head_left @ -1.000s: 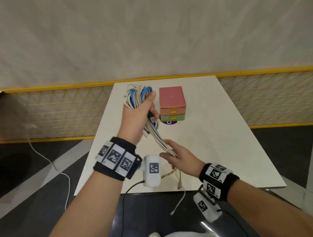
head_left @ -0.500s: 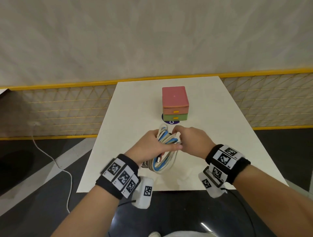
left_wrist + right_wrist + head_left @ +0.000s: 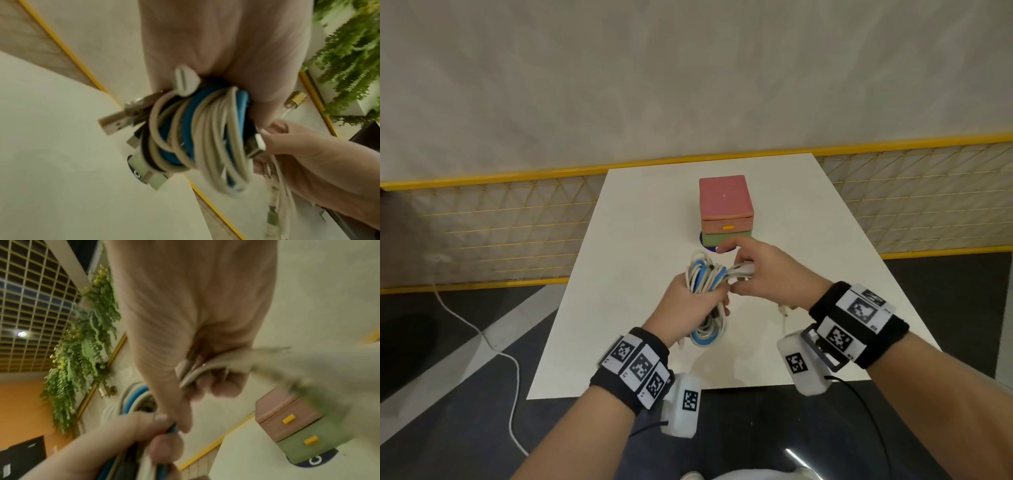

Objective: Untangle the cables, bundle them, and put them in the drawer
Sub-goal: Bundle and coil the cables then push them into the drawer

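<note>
My left hand [image 3: 697,301] grips a coiled bundle of white and blue cables [image 3: 703,279] above the near half of the white table [image 3: 619,274]. In the left wrist view the cable bundle [image 3: 205,138] shows several USB plugs sticking out to the left. My right hand [image 3: 763,274] holds a bunch of white cable strands [image 3: 743,269] coming off the coil; the loose strands [image 3: 216,365] pass through its curled fingers. A small drawer unit [image 3: 725,209], pink on top and green below with yellow handles, stands just beyond both hands. Both drawers look closed.
A dark round marker [image 3: 705,241] lies under the drawer unit. A yellow mesh fence [image 3: 500,219] runs behind the table. A white cord [image 3: 482,339] trails on the dark floor to the left. Green foliage [image 3: 82,345] hangs on the wall.
The left hand brought the bundle down from in front of the drawer unit to the near table area. The right hand rose from the dangling ends to the coil and now holds strands beside it.
</note>
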`<state>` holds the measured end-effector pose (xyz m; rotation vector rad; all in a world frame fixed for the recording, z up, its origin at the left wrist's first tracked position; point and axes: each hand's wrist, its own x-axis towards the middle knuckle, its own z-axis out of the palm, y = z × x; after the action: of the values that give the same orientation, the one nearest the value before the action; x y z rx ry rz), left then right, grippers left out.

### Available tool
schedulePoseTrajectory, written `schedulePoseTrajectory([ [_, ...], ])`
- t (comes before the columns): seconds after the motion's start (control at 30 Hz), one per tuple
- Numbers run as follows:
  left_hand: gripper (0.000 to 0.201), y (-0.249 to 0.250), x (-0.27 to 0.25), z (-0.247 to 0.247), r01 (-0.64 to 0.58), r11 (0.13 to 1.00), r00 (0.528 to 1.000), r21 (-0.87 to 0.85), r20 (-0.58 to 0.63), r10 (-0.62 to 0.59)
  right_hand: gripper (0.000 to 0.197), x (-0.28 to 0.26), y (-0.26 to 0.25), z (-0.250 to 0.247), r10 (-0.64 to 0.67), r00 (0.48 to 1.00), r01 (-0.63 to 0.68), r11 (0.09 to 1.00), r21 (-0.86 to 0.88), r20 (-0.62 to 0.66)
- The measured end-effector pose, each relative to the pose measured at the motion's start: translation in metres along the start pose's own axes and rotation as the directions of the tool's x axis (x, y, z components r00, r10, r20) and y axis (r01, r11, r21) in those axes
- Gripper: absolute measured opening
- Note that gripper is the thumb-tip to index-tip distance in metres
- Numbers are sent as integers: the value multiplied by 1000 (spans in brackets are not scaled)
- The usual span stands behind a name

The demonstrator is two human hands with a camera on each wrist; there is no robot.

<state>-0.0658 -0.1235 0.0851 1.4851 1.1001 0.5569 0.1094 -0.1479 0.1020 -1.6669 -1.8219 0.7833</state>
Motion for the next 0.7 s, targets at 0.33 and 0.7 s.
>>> schedulePoseTrajectory([
  [0.33,29,11,11,14,-138,975,970,-175,-225,97,19,-18,1,21,66,988,-40,982,182,-142],
  [0.7,69,24,21,30,-77,913,958,-402,-283,-44,38,-18,-22,29,22,997,11,911,412,-74],
])
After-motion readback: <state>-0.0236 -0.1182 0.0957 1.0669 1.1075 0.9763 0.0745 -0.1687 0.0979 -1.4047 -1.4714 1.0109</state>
